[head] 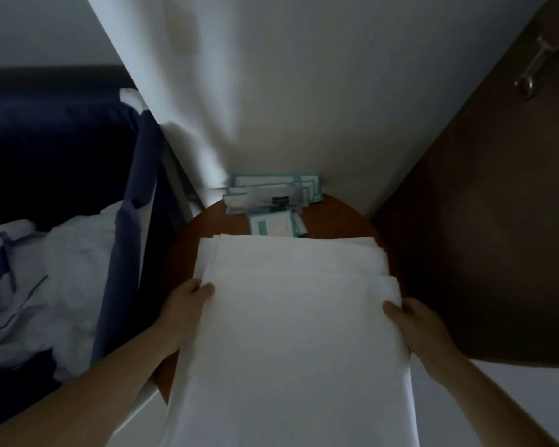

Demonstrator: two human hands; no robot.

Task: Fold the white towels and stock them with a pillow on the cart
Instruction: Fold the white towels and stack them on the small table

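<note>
Head view: left hand (188, 304) and right hand (413, 327) each clamp a side edge of the folded white towel (288, 343), thumbs on top, fingers hidden underneath, probably to keep the fold flat and square. It lies over the towel stack (291, 253) on the brown surface (336, 217). Teal-edged packets (271, 195) are at the back; a blue linen bag (142, 188) is on the left. Can't identify a pillow.

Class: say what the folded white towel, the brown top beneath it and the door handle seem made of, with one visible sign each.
The folded white towel: matte woven cloth; it drapes and shows soft folded layers. The brown top: probably wood or wood-look laminate; smooth, warm, slightly glossy. The door handle: likely metal; silvery with bright glints, though blurred.
</note>
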